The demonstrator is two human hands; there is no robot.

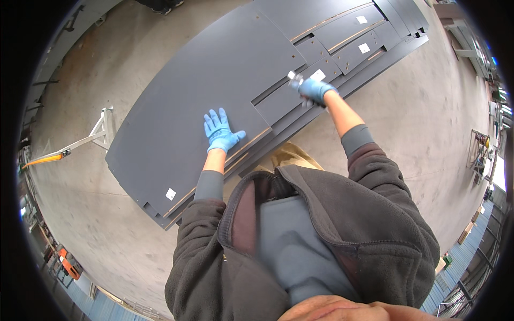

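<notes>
Concrete floor (pixel 439 107), grey panels (pixel 198 75) stacked upper centre, left hand (pixel 220 132) spread flat on them, blurred tool (pixel 293 78) gripped by right hand (pixel 316 91), upper right.

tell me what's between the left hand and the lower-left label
In the head view, only bare grey panel lies between the left hand and that label.

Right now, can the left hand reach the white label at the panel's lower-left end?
Probably yes: the left hand lies spread on the dark panel, holding nothing, with only bare panel toward the white label.
</notes>
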